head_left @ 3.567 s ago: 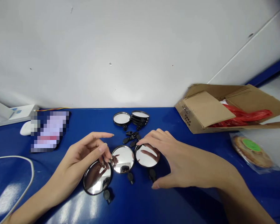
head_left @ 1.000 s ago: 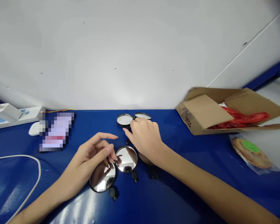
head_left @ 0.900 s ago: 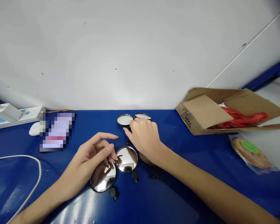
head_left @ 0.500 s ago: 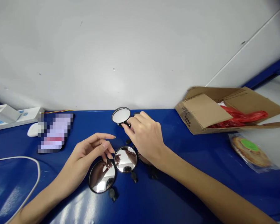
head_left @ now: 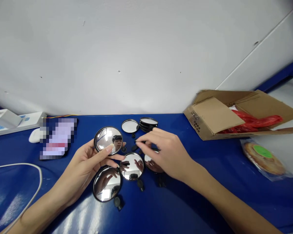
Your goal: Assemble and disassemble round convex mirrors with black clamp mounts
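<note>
Mirror [head_left: 108, 140] sat clamped in left hand [head_left: 84, 165], thumb on glass, fingers behind rim; right hand [head_left: 165, 154] reached black clips [head_left: 134, 147] fingertips-first, grip unclear.

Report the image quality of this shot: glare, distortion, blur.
Head view: wide-angle distortion bows the far edge of the table; head view: pale glare streaks the glossy blue top near the bottom edge; head view: the mirror in the left hand reflects bright highlights; head view: a pixelated block hides one item; head view: the right hand shows no obvious motion blur.
</note>
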Demonstrator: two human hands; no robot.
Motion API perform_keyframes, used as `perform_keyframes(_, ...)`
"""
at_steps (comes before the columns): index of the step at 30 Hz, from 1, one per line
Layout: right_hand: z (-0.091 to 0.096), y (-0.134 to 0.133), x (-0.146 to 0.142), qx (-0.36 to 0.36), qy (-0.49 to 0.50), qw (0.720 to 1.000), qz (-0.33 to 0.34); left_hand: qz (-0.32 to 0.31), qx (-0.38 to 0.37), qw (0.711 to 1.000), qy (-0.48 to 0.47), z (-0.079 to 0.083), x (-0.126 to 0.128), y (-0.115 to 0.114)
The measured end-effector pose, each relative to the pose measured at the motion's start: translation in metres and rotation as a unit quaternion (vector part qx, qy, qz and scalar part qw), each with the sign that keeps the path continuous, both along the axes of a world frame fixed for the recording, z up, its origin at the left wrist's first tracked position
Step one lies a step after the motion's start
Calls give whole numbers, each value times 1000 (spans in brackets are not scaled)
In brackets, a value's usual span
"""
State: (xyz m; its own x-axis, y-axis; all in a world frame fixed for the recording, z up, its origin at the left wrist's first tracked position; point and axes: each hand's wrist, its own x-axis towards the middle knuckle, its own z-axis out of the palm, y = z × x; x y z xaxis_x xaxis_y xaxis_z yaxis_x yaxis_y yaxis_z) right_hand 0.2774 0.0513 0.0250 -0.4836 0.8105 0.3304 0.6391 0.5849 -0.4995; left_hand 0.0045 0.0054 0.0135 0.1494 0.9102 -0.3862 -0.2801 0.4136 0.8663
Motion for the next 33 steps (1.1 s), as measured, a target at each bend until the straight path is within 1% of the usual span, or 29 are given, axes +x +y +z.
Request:
perform_keyframes(2,-2,7,14,-61,-11,996,-65,17,-6,1000,-3,0,1,1)
perform_keyframes(4,-5,12,24,-100,-29,988,-112,29,-9,1000,-3,0,1,2)
perform_keyframes(7,-10,14,26,-127,-62,979,-144,32,-19,999,10,-1,2,2)
perform_keyframes(11,-14,13,18,-137,-106,969,-175,24,-26,999,26,-1,4,2)
perform_keyframes(17,-18,13,17,-129,-131,964,-194,5,-8,1000,17,-2,2,0)
perform_keyframes(23,-18,12,21,-119,-145,958,-217,7,5,1000,19,-3,-1,2)
perform_keyframes(28,-23,13,22,-120,-141,960,-210,0,12,1000,18,-3,2,3)
perform_keyframes(33,-27,11,25,-102,-126,963,-214,6,11,1000,27,-3,5,2)
